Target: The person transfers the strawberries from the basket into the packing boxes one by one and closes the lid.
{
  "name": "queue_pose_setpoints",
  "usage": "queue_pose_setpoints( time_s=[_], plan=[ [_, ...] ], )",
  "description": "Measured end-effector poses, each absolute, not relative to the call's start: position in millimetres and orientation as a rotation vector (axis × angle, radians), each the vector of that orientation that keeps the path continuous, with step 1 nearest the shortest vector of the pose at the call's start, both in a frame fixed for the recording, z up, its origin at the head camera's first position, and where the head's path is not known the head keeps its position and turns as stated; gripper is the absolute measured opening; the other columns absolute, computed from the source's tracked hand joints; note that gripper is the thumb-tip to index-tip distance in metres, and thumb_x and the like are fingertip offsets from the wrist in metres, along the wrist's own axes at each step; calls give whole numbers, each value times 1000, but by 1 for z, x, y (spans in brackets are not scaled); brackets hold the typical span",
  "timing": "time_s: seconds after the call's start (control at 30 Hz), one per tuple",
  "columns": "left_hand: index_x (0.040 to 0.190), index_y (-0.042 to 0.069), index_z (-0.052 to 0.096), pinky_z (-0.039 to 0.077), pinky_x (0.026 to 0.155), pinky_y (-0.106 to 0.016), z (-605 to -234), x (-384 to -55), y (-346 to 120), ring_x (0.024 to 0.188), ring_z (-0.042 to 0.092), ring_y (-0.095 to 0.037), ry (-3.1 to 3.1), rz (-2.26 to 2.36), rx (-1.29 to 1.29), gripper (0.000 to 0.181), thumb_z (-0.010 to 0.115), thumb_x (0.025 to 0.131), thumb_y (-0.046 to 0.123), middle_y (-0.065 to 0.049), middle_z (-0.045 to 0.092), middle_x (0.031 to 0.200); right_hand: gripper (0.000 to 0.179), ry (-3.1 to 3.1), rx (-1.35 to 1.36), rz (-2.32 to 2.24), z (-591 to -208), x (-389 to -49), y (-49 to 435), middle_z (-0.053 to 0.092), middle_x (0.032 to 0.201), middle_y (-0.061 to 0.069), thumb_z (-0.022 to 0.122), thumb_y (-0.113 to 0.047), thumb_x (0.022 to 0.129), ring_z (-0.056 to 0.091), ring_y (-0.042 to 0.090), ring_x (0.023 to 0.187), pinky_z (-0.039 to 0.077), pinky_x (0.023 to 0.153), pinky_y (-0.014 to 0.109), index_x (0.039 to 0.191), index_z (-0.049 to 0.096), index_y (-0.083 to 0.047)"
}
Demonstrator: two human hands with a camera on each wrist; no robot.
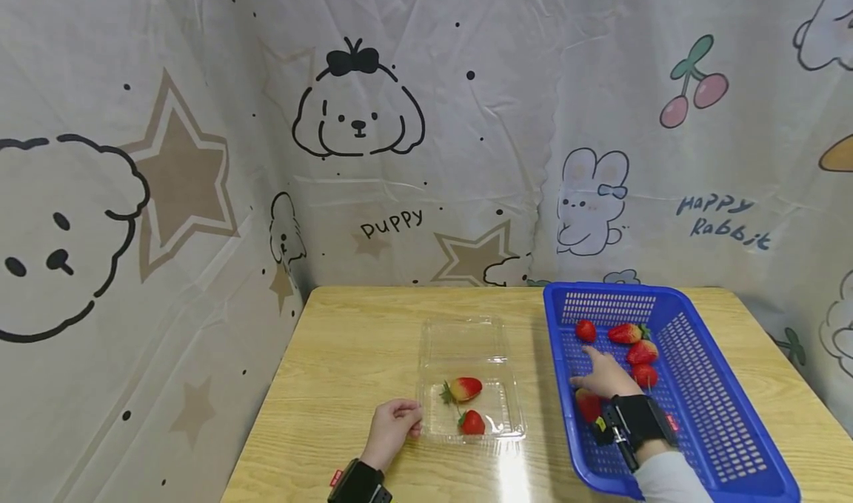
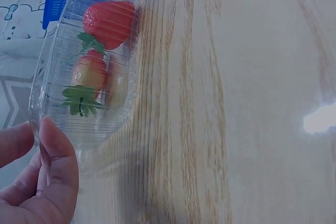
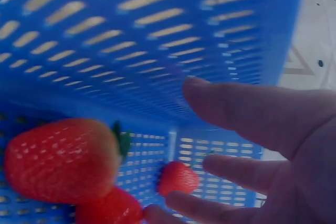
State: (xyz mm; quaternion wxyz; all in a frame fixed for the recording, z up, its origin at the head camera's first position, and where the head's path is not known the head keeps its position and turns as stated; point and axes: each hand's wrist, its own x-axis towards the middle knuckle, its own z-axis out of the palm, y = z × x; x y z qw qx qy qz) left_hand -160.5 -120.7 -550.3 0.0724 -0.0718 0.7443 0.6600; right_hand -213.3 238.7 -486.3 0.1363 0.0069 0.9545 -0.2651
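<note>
Blue plastic fills the right of my head view: a basket (image 1: 723,399), its near edge partly covered by a sleeve (image 1: 673,479) and cut off by the frame. I count five strawberries inside, one of them half hidden beneath the right hand (image 1: 605,377), whose fingers reach out spread, gripping nothing I can see. On the table (image 1: 346,340), the clear container (image 1: 498,407) holds a yellowish-red strawberry (image 1: 466,389) and a redder strawberry (image 1: 472,422); its transparent edges are hard for me to trace.

From the left wrist, I see the left hand (image 2: 44,177), cropped by the frame, pinching the container's rim between thumb and finger. Ribbed plastic blurs both fruits.

My right wrist view crops that hand too, thumb and fingers well apart; one basket strawberry is cut off below, and I can't tell whether a fingertip touches it.
</note>
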Motion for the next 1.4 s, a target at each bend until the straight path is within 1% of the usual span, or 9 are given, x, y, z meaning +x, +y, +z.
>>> queue_pose_setpoints(
  time_s=[0.2,0.33,0.43,0.67,0.8,0.9,1.07,1.23,1.4],
  plan=[
    [98,-15,58,54,56,-26,-550,-160,-120,61,57,-9,2240,1978,-216,21,60,86,2,-5,60,70,66,2749,-4,-814,-495,-210,238,49,115,36,72,-13,70,47,49,108,39,90,58,122,44,16],
    [97,-16,58,54,56,-25,-550,-160,-120,61,57,-9,2243,1977,-218,20,60,86,1,-5,60,70,55,2736,-25,-836,-499,-205,236,59,100,25,73,-10,65,56,37,91,46,79,52,112,54,11],
    [98,-16,58,54,56,-25,-550,-160,-120,61,57,-10,2241,1978,-219,20,59,86,1,-5,60,71,43,2713,-32,-841,-503,-202,233,62,90,16,71,-8,65,57,28,80,49,70,45,103,59,8],
    [97,-15,58,54,56,-24,-550,-159,-119,62,58,-9,2235,1986,-227,20,60,85,0,-6,60,71,32,2756,-99,-803,-508,-199,228,62,85,16,71,-7,62,57,26,76,48,63,38,91,61,2],
    [97,-15,58,54,55,-23,-551,-160,-119,61,58,-9,2235,1993,-227,19,60,85,0,-8,61,72,32,2747,-105,-824,-509,-200,229,61,81,14,70,-5,60,55,24,71,46,57,34,90,60,2],
    [97,-16,58,53,55,-23,-552,-160,-119,61,57,-9,2234,2001,-220,19,59,85,-1,-10,61,73,33,2731,-108,-832,-512,-201,231,60,79,12,71,-5,59,54,23,69,45,55,33,90,60,2],
    [97,-17,57,53,55,-23,-551,-160,-120,61,57,-9,2236,2009,-203,19,59,85,-1,-15,62,76,38,2655,-64,-858,-511,-204,237,59,81,10,73,-8,63,54,22,69,47,56,33,97,60,3],
    [97,-17,57,53,54,-22,-550,-159,-120,61,57,-9,2238,2011,-196,20,59,86,-1,-15,62,76,41,2645,-58,-832,-495,-208,242,59,81,9,75,-10,65,55,20,66,48,55,33,101,59,4],
    [97,-17,57,53,54,-22,-549,-159,-120,60,57,-9,2243,2002,-196,20,59,86,-1,-13,61,75,43,2692,-124,-846,-469,-214,246,58,80,9,75,-12,71,55,21,68,51,61,36,104,57,7]
  ],
)
